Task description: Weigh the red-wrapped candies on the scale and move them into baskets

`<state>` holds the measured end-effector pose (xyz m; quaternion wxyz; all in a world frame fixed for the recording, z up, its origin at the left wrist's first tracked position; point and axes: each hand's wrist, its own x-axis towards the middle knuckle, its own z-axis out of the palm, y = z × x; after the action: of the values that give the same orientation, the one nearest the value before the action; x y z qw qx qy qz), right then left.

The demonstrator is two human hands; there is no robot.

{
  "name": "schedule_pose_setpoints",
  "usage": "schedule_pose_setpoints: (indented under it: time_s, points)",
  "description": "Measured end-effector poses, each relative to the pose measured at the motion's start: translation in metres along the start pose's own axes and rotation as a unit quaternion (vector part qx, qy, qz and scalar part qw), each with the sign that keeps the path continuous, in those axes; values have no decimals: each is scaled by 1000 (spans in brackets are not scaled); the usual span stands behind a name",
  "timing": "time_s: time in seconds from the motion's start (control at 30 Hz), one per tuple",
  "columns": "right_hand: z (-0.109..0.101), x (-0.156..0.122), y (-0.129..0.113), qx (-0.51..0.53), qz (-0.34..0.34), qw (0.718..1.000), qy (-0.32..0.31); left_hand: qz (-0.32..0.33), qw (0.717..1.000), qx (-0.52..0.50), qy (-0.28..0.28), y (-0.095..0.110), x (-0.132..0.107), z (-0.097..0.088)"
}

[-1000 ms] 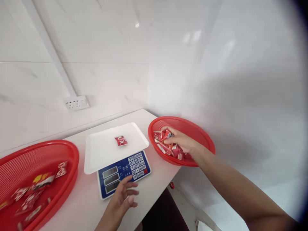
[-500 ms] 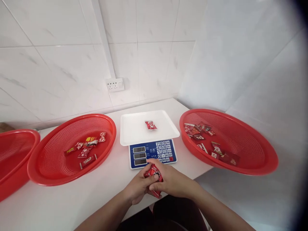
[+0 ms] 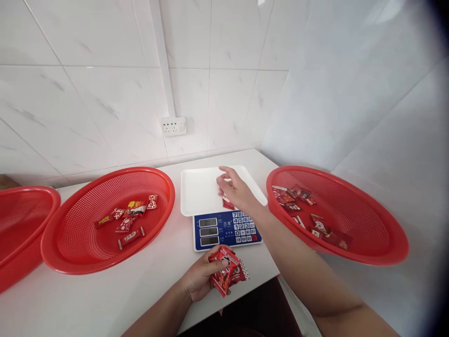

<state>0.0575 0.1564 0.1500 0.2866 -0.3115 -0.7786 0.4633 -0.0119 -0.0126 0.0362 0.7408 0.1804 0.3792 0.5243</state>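
My left hand is closed round a bunch of red candy packets just above the counter's front edge, below the scale. My right hand reaches over the scale's white tray, its fingers pinched on a red candy packet at the tray's right side. The scale has a blue panel with a keypad and three small displays. A red mesh basket to the right holds several red packets.
A second red basket with several packets sits left of the scale, and part of a third shows at the far left. A wall socket is on the tiled wall behind. The white counter ends just right of the scale.
My right hand brought packets from the right basket to my left hand, which now holds the bunch. The right hand then moved up over the scale tray with one packet.
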Motion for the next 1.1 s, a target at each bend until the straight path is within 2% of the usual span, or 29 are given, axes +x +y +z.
schedule_pose_setpoints:
  time_s: [0.1,0.17,0.23,0.37,0.43,0.53,0.63,0.73,0.8,0.87,0.97,1.03,1.1]
  points:
    - [4,11,2,-25,-43,998,28,-1,1000,-15,-8,-1,1,-1]
    - [3,-5,7,-41,-72,996,43,12,999,-29,-5,0,1,-2]
    - [-1,-34,13,-52,-68,996,17,33,998,-45,9,2,0,-3]
    - [-4,-95,36,-63,29,991,-116,66,995,-68,33,5,-1,-1]
    - [0,-116,50,-38,82,986,-140,79,994,-63,30,4,-1,1]
    - [6,-132,64,62,167,972,-150,86,996,-25,5,0,0,3]
    - [2,-135,67,125,195,961,-152,76,997,0,-3,-3,0,4]
    - [-16,-130,62,111,198,965,-131,67,997,-11,28,-1,1,3]
    - [-30,-121,59,97,185,974,-85,63,997,-26,43,1,2,1]
    - [-40,-109,56,107,156,982,-8,61,996,-36,45,2,3,-1]
    - [-43,-90,55,156,125,975,93,54,998,-28,31,2,3,-2]
    - [-40,-83,54,153,123,976,95,48,999,-17,19,1,3,-2]
    - [-34,-84,55,107,131,985,34,42,999,-11,15,0,3,-1]
